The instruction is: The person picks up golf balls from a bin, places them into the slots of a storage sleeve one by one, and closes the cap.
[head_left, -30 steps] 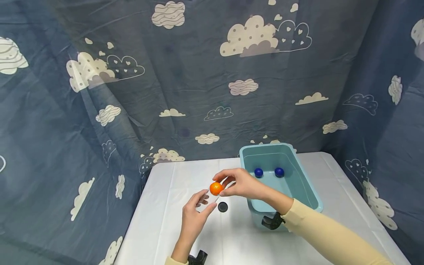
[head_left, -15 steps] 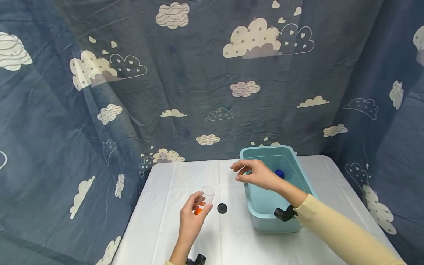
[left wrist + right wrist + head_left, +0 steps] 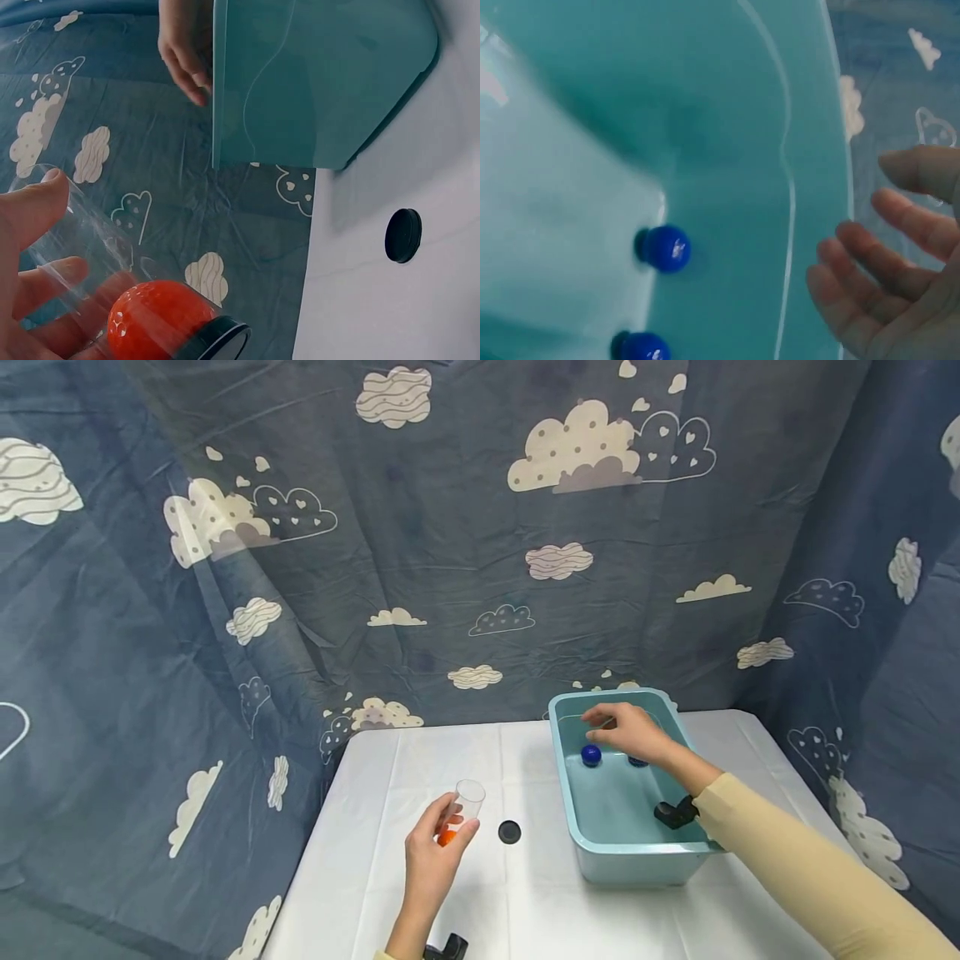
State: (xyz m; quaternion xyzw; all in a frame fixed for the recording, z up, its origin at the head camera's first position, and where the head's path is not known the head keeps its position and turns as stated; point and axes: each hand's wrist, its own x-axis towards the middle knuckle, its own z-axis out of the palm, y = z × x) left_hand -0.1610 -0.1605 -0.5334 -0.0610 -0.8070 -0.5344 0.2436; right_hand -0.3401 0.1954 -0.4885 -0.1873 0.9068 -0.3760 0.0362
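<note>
My left hand [image 3: 454,821] grips a clear plastic tube [image 3: 469,798] held upright above the white table. An orange ball [image 3: 447,837] sits at the tube's bottom, and the left wrist view shows the orange ball [image 3: 154,324] resting on the tube's dark base. My right hand [image 3: 611,725] hovers open inside the teal bin [image 3: 637,862], its relaxed fingers [image 3: 885,285] holding nothing. Just below it two blue balls [image 3: 591,755] [image 3: 638,762] lie on the bin floor. The right wrist view shows both blue balls [image 3: 664,249] [image 3: 640,347] untouched.
A small black round cap [image 3: 509,832] lies on the white table [image 3: 420,752] between the tube and the bin, and the cap [image 3: 403,235] also shows in the left wrist view. Blue cloud-print curtains [image 3: 420,568] close in the back and both sides.
One second ago my right hand held the orange ball at the tube's mouth. The ball dropped into the tube, and the right hand moved right and back over the bin.
</note>
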